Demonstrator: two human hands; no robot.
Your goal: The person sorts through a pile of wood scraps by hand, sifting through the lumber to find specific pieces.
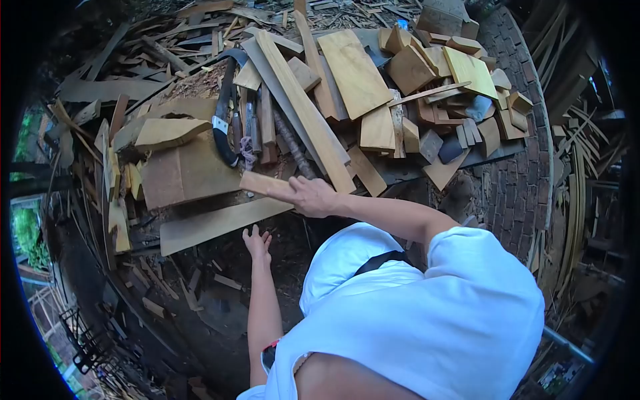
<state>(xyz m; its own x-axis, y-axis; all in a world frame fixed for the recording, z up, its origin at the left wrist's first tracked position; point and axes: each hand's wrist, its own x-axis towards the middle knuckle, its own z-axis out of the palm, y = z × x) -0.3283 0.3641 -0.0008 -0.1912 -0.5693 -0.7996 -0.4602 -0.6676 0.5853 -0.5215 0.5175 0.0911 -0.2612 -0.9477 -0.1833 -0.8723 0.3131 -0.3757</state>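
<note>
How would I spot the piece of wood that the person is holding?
Start at the big heap of wood offcuts on the brick platform. At its near edge, the right hand grips a small flat wood block, the only piece lifted in fingers, not lying loose.

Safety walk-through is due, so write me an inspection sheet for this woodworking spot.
Surface: workbench almost buried under offcuts.
Job's things: small wood block gripped in right hand; long plank at the bench edge, near left hand.
Clutter: boards, blocks and strips piled high; scraps on the ground.
Hands: right closed on the block; left open, empty, fingers spread.
Cables: nothing seen; a dark curved strap lies on the pile.
Surroundings: round brick structure, greenery at left.
</note>
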